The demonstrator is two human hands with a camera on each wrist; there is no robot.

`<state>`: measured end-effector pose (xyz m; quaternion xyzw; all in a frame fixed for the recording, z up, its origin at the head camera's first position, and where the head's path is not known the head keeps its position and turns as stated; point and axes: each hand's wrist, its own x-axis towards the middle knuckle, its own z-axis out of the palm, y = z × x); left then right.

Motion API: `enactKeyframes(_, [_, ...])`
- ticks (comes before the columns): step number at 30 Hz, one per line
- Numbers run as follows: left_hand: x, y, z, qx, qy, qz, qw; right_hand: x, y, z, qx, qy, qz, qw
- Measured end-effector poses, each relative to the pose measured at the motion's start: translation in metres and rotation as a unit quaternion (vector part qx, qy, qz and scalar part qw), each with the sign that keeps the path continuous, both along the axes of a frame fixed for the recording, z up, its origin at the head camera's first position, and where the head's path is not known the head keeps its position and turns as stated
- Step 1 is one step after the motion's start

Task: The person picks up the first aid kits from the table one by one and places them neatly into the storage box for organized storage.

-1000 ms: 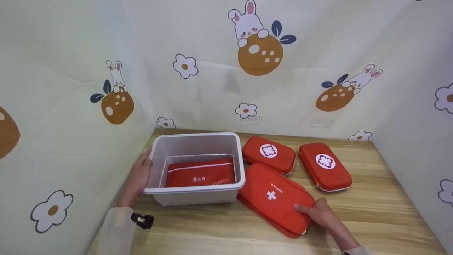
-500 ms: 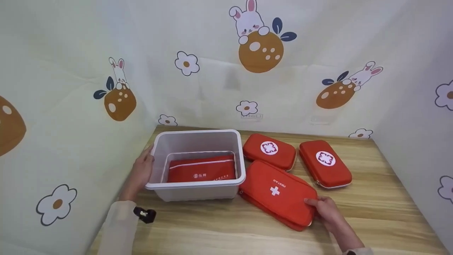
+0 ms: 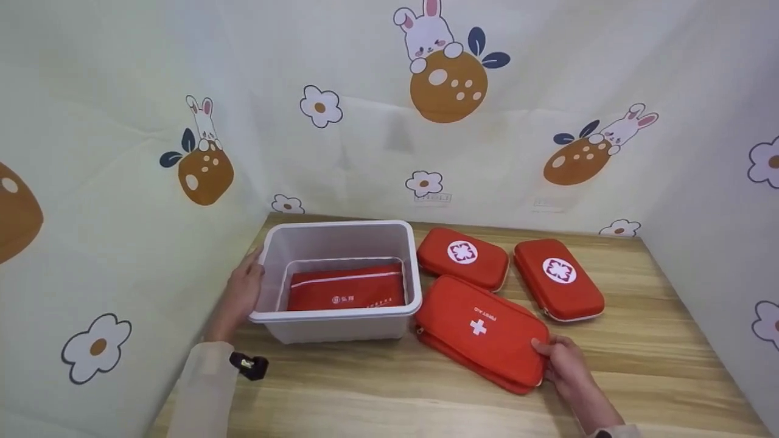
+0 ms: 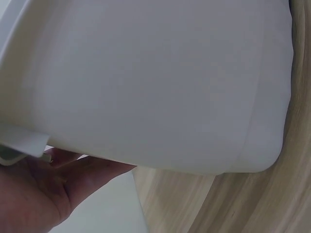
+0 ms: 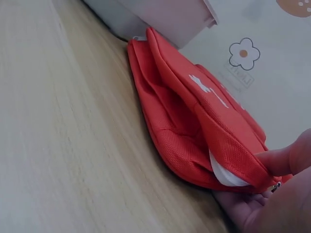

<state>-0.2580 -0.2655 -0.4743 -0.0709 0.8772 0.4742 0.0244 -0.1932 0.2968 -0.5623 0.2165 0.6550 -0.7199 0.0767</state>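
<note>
Head view: left hand rests loosely against the bin, right hand pinches one end of the pouch beside it, and that lopsided grip might let the pouch slip.

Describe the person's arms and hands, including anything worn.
The left hand and right hand are ungloved. The left sleeve is pale cream; a black, blocky device with a light patch sits at that wrist. The right sleeve shows only a pale edge.

A wood-grain tabletop is enclosed on three sides, booth-fashion, by rabbit-and-flower-printed fabric sheets; the kind of room beyond cannot be determined.
</note>
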Motion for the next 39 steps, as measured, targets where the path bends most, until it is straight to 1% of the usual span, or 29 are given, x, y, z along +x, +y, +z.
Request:
enactKeyframes(5, [0.000, 0.000, 0.001, 0.003, -0.009, 0.002, 1.0000, -0.001, -0.003, 0.003, 0.016, 0.012, -0.020, 1.000])
enactKeyframes(12, [0.001, -0.001, -0.002, -0.003, 0.022, 0.003, 0.9997, 0.000, -0.004, 0.009, 0.026, 0.029, -0.030, 0.999])
enactKeyframes(20, [0.001, 0.000, -0.002, -0.007, 0.002, 0.004, 1.0000, -0.001, -0.006, 0.015, 0.017, 0.036, -0.044, 0.998])
enactKeyframes(24, [0.001, 0.000, -0.001, -0.006, 0.001, 0.004, 1.0000, -0.004, -0.005, 0.023, -0.014, 0.043, -0.045, 0.998])
enactKeyframes(28, [0.001, 0.000, -0.001, -0.002, -0.010, 0.002, 0.9999, -0.007, -0.004, 0.031, -0.073, 0.054, -0.042, 0.995])
enactKeyframes(31, [0.000, 0.000, 0.000, -0.005, -0.011, 0.002, 0.9999, -0.008, -0.004, 0.037, -0.107, 0.060, -0.043, 0.992])
enactKeyframes(35, [0.000, 0.000, 0.000, -0.011, -0.003, 0.002, 0.9999, -0.009, -0.005, 0.044, -0.123, 0.068, -0.042, 0.989])
enactKeyframes(39, [0.000, 0.000, 0.000, -0.005, 0.006, 0.002, 1.0000, -0.010, -0.008, 0.050, -0.130, 0.070, -0.050, 0.988])
